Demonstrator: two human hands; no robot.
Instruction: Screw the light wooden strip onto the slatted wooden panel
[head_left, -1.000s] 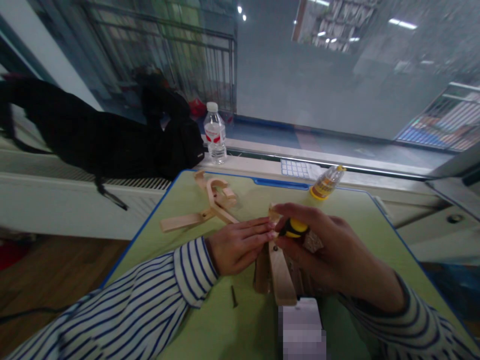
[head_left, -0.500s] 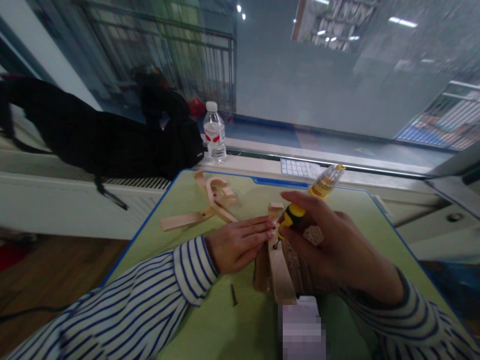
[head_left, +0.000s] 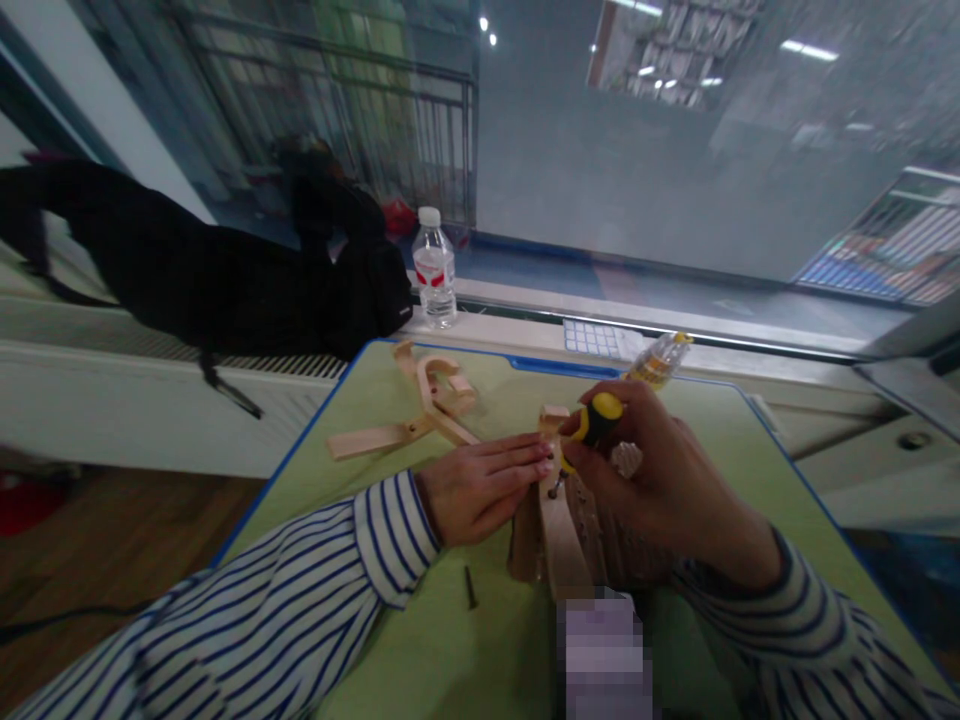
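Left hand: straight, closed-together fingers, tips on pale, narrow wooden strip; thumb hidden, any grip beneath cannot be told.
Right hand: curled, thumb and fingers closed around yellow-and-black, bulbous-handled screwdriver; tip down at dark spot in strip.
Wooden strip: near body on light green, blue-edged table, beside brown, ribbed, shiny mass, nature unclear.
Water bottle: clear plastic, white cap, red-marked label; upright on sill; clear liquid inside, exact level unclear.
Small bottle: clear tapered plastic, yellow tip, yellow label; at far table edge, partly behind right hand; contents unreadable.
Black fabric bag: on ledge left of water bottle; contents hidden.
Loose parts: pale, curved wooden assembly beyond left hand; thin dark metal screw nearer body.
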